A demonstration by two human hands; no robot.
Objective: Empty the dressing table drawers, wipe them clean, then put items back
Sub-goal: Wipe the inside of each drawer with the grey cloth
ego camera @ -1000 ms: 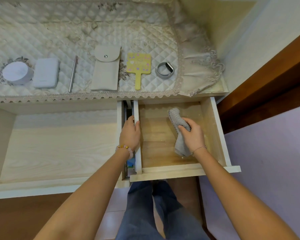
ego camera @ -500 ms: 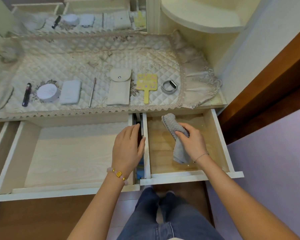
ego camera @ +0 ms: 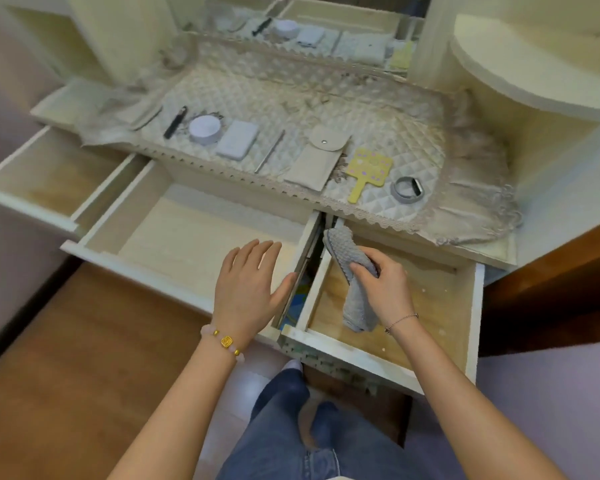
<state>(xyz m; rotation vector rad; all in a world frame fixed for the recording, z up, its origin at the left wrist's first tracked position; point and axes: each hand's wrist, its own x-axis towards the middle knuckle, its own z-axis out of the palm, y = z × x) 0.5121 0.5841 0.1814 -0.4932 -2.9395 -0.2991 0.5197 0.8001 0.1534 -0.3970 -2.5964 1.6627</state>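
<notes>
Three drawers of the dressing table stand pulled out with nothing in them: a small left drawer (ego camera: 45,174), a wide middle drawer (ego camera: 187,233) and a right drawer (ego camera: 440,303). My right hand (ego camera: 385,289) grips a grey waffle cloth (ego camera: 355,299) over the right drawer's wooden bottom. My left hand (ego camera: 248,289) hovers with fingers spread above the middle drawer's right end. On the quilted top lie a black tube (ego camera: 175,122), a round white case (ego camera: 205,129), a white flat box (ego camera: 238,140), a metal stick (ego camera: 270,151), a beige pouch (ego camera: 317,157), a yellow hand mirror (ego camera: 368,171) and a grey wristband (ego camera: 407,190).
A lace-edged quilted cover (ego camera: 291,98) drapes over the tabletop and hangs at the right end. A mirror (ego camera: 309,26) stands behind. Curved shelves (ego camera: 520,64) rise at the right. My legs in jeans (ego camera: 291,427) stand below the drawers on the wooden floor (ego camera: 66,358).
My left hand let go of the right drawer's left wall and moved left over the middle drawer, fingers spread. My view pulled back and tilted left, bringing the left drawer into sight.
</notes>
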